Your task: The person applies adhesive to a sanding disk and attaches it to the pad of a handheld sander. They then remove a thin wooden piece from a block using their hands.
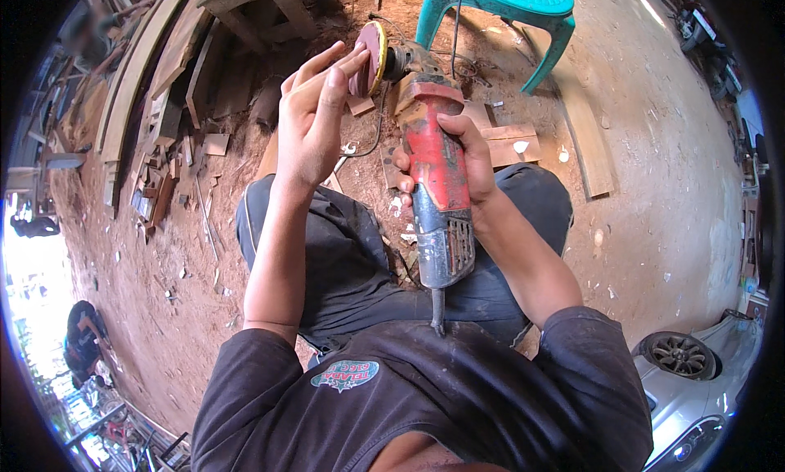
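My right hand (477, 163) is wrapped round the red and dark body of an angle grinder (437, 157), held over my lap with its head pointing away from me. A reddish-brown sanding disc (371, 57) with a yellow rim is fitted on the grinder's left side. My left hand (313, 116) is raised beside the disc, fingers stretched out and fingertips against its face. From the grinder's rear end a cord (438, 304) runs down toward my shirt.
A teal plastic stool (523, 0) stands ahead. Long wooden planks (141, 71) and offcuts (159, 194) lie at the left, and another board (585, 141) at the right. A silver car (695, 402) is at lower right; a person (84, 341) bends at the far left.
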Motion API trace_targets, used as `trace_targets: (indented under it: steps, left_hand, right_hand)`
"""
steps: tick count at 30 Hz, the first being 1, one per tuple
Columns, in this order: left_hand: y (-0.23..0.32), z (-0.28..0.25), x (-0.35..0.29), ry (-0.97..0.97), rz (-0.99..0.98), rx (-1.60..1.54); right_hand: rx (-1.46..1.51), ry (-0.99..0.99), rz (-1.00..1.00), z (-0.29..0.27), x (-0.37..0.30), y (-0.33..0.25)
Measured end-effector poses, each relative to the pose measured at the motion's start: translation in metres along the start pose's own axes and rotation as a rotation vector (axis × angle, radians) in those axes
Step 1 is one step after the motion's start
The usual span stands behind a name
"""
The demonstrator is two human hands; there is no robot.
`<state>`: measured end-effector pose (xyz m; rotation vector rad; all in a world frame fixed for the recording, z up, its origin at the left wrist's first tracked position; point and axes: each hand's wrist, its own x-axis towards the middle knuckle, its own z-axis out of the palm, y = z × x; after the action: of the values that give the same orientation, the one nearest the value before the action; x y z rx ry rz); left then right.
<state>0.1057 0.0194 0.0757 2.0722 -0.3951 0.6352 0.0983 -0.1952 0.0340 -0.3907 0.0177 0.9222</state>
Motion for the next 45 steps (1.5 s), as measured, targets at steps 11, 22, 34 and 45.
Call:
trace_targets:
  steps: [11,22,34,45]
  left_hand:
    - [-0.013,0.010,0.005,0.325,0.025,0.137]
    - [-0.013,0.009,-0.002,0.312,-0.057,0.256]
    - [-0.009,0.012,0.000,0.317,-0.130,0.080]
    - [-0.003,0.010,-0.002,0.314,-0.098,0.280]
  right_hand:
    - [-0.118,-0.066,0.024,-0.001,0.000,0.005]
    - [-0.406,0.059,-0.035,0.016,-0.009,0.008]
    - [-0.398,0.036,-0.102,0.017,-0.009,0.009]
    - [-0.530,0.061,-0.071,0.016,-0.012,0.009]
